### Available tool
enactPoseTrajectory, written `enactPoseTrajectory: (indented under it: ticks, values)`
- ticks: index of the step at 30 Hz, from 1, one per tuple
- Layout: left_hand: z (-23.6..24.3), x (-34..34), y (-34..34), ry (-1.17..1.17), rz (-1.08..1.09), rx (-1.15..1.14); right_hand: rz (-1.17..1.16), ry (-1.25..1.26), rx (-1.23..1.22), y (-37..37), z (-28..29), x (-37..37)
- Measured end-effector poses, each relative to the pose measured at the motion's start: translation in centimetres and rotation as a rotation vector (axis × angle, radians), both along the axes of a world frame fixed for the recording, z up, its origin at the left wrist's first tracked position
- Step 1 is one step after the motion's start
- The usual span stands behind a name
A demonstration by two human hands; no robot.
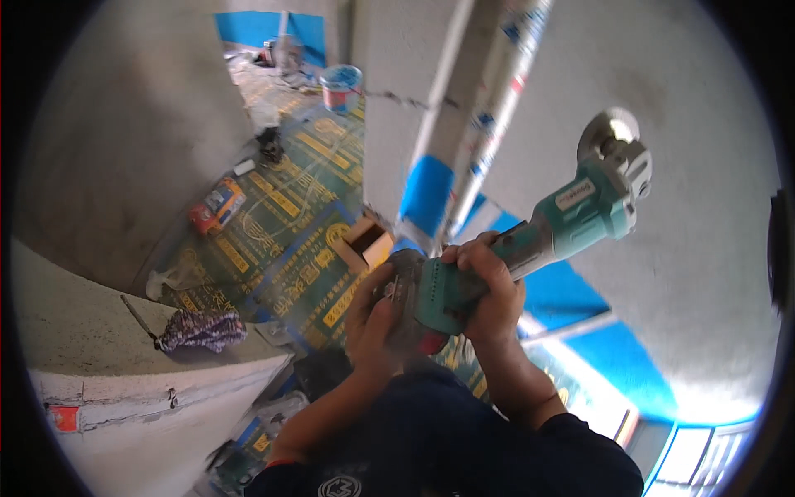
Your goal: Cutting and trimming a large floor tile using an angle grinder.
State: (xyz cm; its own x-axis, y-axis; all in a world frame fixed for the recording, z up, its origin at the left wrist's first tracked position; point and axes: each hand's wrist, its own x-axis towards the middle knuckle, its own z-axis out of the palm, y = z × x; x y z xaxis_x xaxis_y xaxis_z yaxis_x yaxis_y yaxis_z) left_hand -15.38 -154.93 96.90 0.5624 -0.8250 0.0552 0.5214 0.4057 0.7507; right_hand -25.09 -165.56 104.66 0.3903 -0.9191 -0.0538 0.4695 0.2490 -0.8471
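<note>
Teal angle grinder (592,207) is slanting from the middle of the frame to the upper right; its one disc (609,132) is showing against the grey wall (687,240), contact impossible to tell; no sparks are showing; work looks to be under way, tool in hand, but no finished stretch is showing, so done and left cannot be split.

Left hand (370,319) is wrapping the grinder's rear end, fingers curling closed around it; right hand (494,290) is gripping the body further along, fingers bent over it, no gap showing.

Count: hands, two; grinder, one; at upper left, one bucket (340,99) is standing and one orange-red package (217,207) is lying on the green floor covering (273,219); left of centre, one open cardboard box (362,243) is sitting; at lower left, one patterned cloth (201,330) is lying bunched on a ledge (83,331).
</note>
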Motion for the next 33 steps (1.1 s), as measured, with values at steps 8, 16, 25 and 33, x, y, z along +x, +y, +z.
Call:
enactPoseTrajectory:
  ticks: [8,16,25,33]
  values:
    - [2.6,14.3,-8.2,0.058,0.794,0.106,0.542,-0.34,-0.249,-10.2,-1.4,19.0]
    - [1.9,30.9,-9.5,0.156,0.962,-0.047,0.754,-0.562,-0.303,-11.3,-1.5,37.8]
    - [2.8,50.4,-7.6,-0.703,1.181,0.165,0.759,-0.434,-0.213,-11.8,3.2,58.4]
    - [5.6,65.1,-2.6,-0.717,1.637,0.346,1.003,-0.511,-0.114,-5.7,5.1,76.9]
